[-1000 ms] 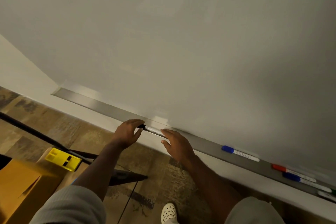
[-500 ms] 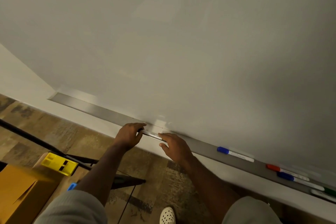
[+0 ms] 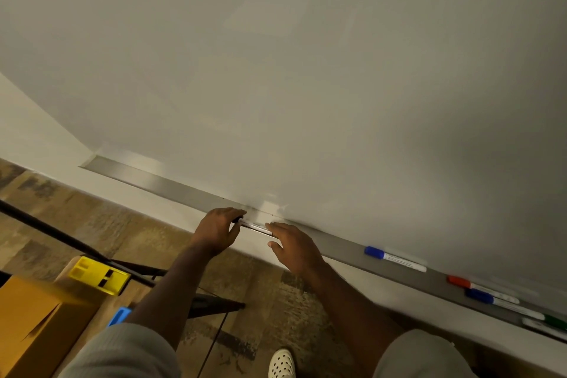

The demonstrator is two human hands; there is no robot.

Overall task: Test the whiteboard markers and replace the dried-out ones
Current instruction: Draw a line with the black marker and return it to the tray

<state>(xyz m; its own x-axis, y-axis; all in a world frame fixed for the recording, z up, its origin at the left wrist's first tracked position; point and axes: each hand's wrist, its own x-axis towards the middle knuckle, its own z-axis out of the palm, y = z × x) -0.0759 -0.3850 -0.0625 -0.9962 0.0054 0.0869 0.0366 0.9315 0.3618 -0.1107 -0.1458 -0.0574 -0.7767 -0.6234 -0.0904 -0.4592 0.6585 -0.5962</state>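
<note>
1. Left hand (image 3: 218, 230) sits at the cap end of a marker (image 3: 256, 226). Its fingers curl over the black cap and the thumb comes in from below, so it looks like a pinch on that cap, though the fingertips themselves are hidden.
2. Right hand (image 3: 294, 247) is at the other end of the same marker. Its fingers lie fairly straight along the white barrel and touch it, with the thumb held apart beneath; I judge it a steadying touch, not a grip.
3. The key relation: the marker lies between the two hands, long axis running along the tray (image 3: 171, 186), cap toward the tray's left end, barrel toward the right. Both hands are on it, and the left has the end that comes off.
4. My call: the next move is a pull apart along that axis, cap leftward, to bare the tip for a test stroke on the whiteboard (image 3: 306, 86) just above.
5. Further along the tray, well apart to the right: a blue marker (image 3: 394, 258). Near the right end lie a red marker (image 3: 478, 287) and a second blue one (image 3: 500, 301) side by side, then a green marker (image 3: 549, 323). All are capped and lie lengthwise.
6. On the floor at left: a cardboard box (image 3: 33, 325), contents not visible, and a yellow tray (image 3: 98, 275) with open compartments that I cannot see into.
</note>
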